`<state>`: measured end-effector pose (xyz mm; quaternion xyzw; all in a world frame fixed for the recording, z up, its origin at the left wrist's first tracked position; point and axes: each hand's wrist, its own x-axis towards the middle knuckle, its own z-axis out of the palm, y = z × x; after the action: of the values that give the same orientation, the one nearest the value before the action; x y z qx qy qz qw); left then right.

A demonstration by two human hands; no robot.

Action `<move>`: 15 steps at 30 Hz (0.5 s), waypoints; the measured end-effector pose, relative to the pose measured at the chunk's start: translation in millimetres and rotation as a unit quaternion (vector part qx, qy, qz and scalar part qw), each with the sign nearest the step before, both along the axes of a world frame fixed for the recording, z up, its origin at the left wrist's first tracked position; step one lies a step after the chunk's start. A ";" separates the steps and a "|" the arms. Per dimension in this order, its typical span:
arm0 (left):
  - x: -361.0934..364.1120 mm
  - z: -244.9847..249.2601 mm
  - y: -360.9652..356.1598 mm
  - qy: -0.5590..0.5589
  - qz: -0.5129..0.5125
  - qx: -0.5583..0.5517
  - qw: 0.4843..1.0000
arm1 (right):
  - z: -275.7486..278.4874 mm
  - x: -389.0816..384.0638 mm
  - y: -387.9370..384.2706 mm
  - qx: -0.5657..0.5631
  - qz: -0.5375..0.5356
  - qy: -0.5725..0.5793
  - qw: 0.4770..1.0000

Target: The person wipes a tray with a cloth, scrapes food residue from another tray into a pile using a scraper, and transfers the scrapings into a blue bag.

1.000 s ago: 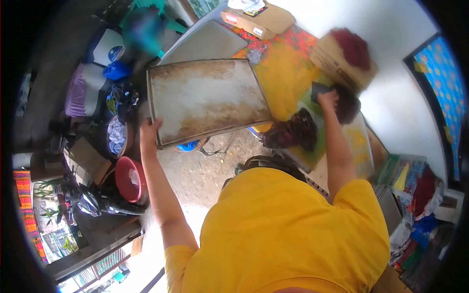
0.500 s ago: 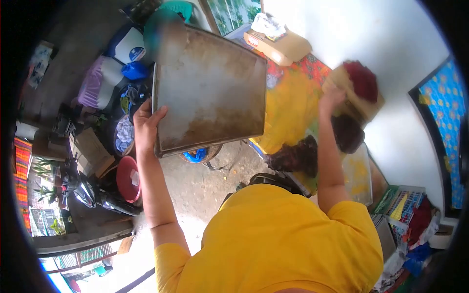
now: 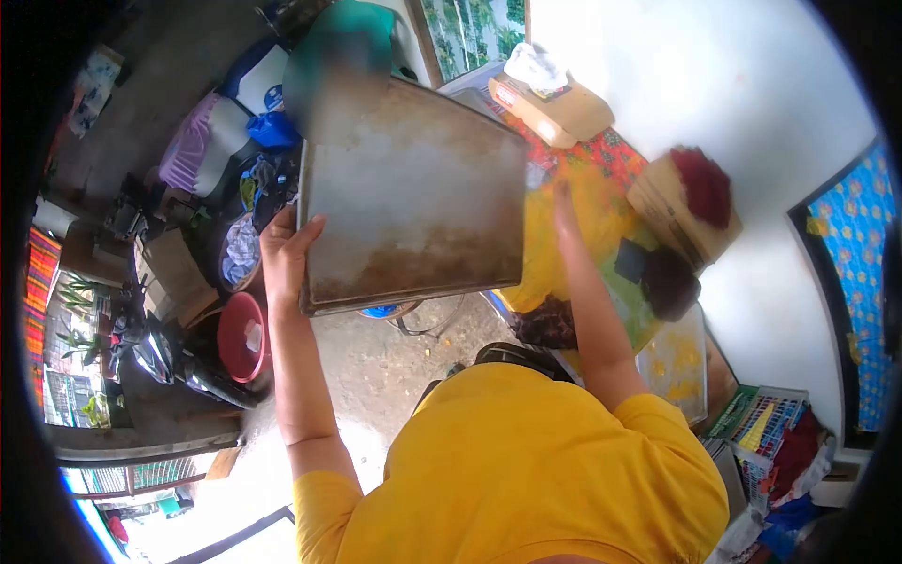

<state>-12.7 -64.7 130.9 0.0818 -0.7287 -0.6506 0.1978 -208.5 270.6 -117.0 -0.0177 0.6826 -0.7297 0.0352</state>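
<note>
A large, stained metal tray [image 3: 413, 188] is held up by its left edge, with my left hand [image 3: 287, 249] gripping it, thumb on the face. My right hand [image 3: 563, 193] reaches over a yellow cloth [image 3: 536, 273] to the right of the tray; its fingers are blurred against the yellow. Dark reddish-brown material [image 3: 547, 324] lies at the cloth's near edge. To the right sit a dark clump [image 3: 669, 285] and a small dark square piece [image 3: 631, 259].
A cardboard box [image 3: 672, 211] with dark red material stands by the wall. Another box [image 3: 564, 113] bears a white bag. A yellow-smeared tray [image 3: 676, 362] lies at right, near a basket [image 3: 780, 423]. A red basin [image 3: 242, 338] and a motorcycle [image 3: 178, 362] are at left.
My right hand has moved left from beside the cardboard box to over the yellow cloth. My left hand still holds the tray. The small dark square piece now shows beside the dark clump.
</note>
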 end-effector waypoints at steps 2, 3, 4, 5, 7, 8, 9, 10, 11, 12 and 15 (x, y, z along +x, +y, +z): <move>1.8 -0.3 -11.7 0.004 0.018 -0.002 1.000 | -3.0 0.3 8.8 0.024 0.000 -0.018 1.000; 2.9 2.7 -16.6 0.007 0.041 -0.015 0.999 | -4.6 1.7 12.0 0.037 0.003 -0.032 0.999; 3.3 8.0 -23.4 0.014 0.062 -0.059 0.996 | -7.4 6.6 14.9 0.050 0.005 -0.049 0.998; 3.9 14.4 -27.5 0.019 0.083 -0.102 0.991 | -9.9 10.6 17.8 0.066 0.011 -0.070 0.995; 0.1 27.8 -29.4 0.040 0.096 -0.155 0.982 | -12.4 20.5 22.4 0.098 0.023 -0.111 0.989; -4.7 33.5 -26.9 0.056 0.099 -0.168 0.979 | -12.7 27.4 22.8 0.092 0.031 -0.115 0.989; -10.8 37.4 -24.5 0.072 0.101 -0.180 0.976 | -5.7 37.5 21.0 0.085 0.038 -0.118 0.989; -18.1 35.8 -27.0 0.073 0.117 -0.208 0.968 | -1.7 45.7 19.7 0.078 0.045 -0.121 0.989; -25.8 32.0 -31.3 0.075 0.134 -0.236 0.960 | -2.7 50.8 18.9 0.082 0.055 -0.135 0.986; -32.2 31.4 -34.1 0.076 0.151 -0.265 0.949 | -4.9 54.9 17.1 0.085 0.064 -0.150 0.983; -56.7 28.4 -33.6 0.050 0.234 -0.442 0.865 | -10.2 63.4 17.7 0.098 0.109 -0.155 0.977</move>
<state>-69.5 -98.4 159.3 0.1213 -0.8886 -0.1985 0.3953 -145.1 288.4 -127.2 0.0246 0.7313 -0.6448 0.2211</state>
